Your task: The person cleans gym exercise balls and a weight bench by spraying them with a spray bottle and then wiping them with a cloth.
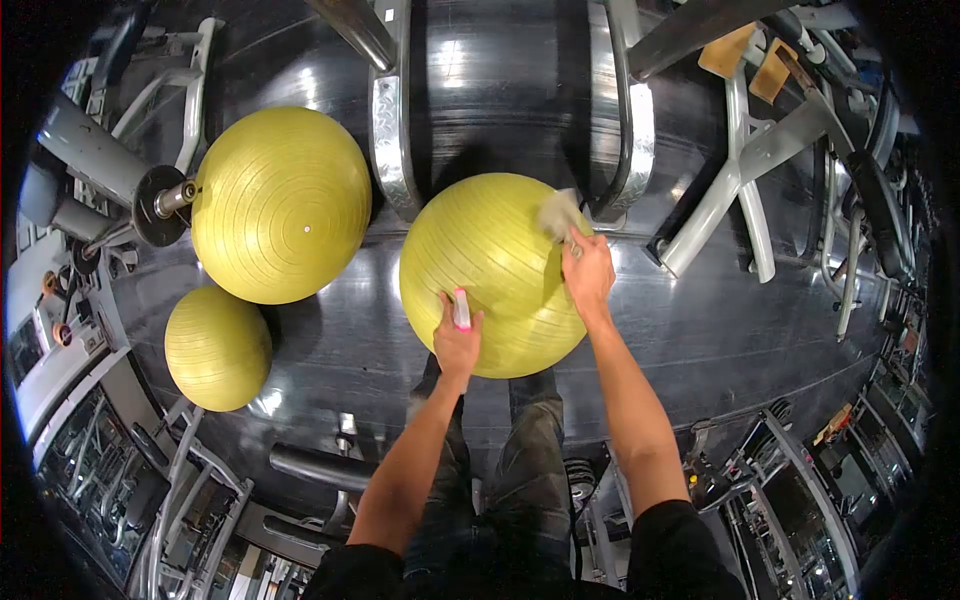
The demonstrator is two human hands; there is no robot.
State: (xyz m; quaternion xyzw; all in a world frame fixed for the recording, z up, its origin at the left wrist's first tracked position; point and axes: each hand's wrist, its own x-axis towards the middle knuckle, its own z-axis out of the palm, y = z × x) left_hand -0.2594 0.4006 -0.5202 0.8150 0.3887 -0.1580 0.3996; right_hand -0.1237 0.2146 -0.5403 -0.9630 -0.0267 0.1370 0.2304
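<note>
A large yellow-green exercise ball [490,240] rests on the dark floor right in front of my legs. My left hand [458,343] is closed around a small white and pink object [461,308], perhaps a bottle or brush, over the ball's near left side. What kind it is cannot be made out clearly. On the ball's right side, my right hand [588,272] grips a greyish-beige cloth [560,213], which is slightly blurred and lies against or just over the surface.
Another large yellow exercise ball [280,200] stands to the left, with a smaller yellow ball [218,350] nearer me. Metal machine legs [393,140] border the far side. A grey frame [735,175] stands at right, a black padded bar [320,466] at lower left.
</note>
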